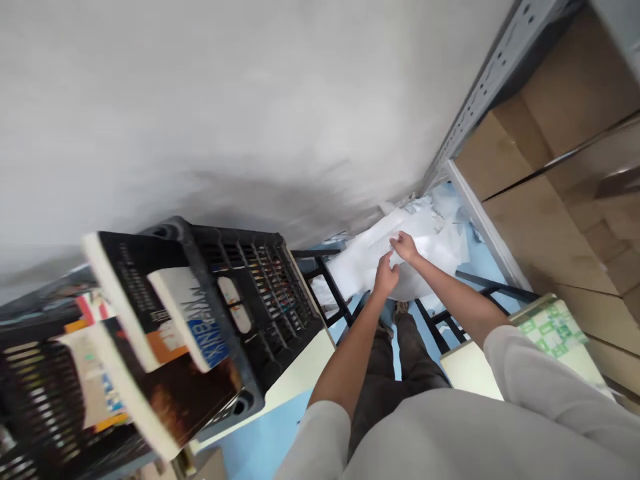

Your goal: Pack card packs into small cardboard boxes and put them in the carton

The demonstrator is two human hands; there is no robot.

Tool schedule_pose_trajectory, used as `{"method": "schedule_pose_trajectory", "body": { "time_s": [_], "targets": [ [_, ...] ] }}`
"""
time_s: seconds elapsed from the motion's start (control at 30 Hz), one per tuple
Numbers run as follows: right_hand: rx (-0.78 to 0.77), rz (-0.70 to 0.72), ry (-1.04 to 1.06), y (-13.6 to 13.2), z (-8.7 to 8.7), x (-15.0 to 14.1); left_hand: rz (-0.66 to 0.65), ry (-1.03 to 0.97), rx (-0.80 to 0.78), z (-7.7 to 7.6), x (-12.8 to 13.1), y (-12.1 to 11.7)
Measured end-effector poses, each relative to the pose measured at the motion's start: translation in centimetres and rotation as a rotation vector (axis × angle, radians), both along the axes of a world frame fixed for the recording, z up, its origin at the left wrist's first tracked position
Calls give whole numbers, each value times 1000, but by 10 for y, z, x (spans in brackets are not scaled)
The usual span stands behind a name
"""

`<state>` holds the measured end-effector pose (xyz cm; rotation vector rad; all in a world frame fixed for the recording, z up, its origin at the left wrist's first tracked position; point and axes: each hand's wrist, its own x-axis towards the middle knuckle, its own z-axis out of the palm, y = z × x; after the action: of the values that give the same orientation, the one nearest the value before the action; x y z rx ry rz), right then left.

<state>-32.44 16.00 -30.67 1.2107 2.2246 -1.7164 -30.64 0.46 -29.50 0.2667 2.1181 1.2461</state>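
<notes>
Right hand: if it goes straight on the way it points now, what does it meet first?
The white plastic sheet that the right hand is pinching comes first. Past that, the line seems to run to the grey wall, though depth is hard to judge from this view.

On my left, books leaned against a slatted plastic crate. On my right, cardboard boxes sat along a metal shelf upright. Between them, before the wall, a crumpled plastic sheet lay under my left hand and right hand.
</notes>
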Motion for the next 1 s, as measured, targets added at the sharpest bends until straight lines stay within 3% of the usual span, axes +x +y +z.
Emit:
{"method": "schedule_pose_trajectory", "body": {
  "time_s": [0.27, 0.43, 0.6, 0.77, 0.9, 1.0],
  "targets": [
    [-82, -246, 92, -6, 118, 43, -91, 126, 37, 104, -3, 5],
    [36, -316, 176, -32, 189, 110, -303, 254, 140, 170, 18, -1],
    [102, -436, 284, -69, 249, 185, -542, 355, 280, 225, 64, -6],
    [69, -589, 353, -92, 284, 252, -716, 443, 357, 263, 117, -9],
    [67, -690, 437, -102, 295, 300, -840, 519, 341, 282, 154, -11],
    [51, -753, 471, -109, 299, 331, -946, 592, 296, 288, 179, -10]
  ]
}}
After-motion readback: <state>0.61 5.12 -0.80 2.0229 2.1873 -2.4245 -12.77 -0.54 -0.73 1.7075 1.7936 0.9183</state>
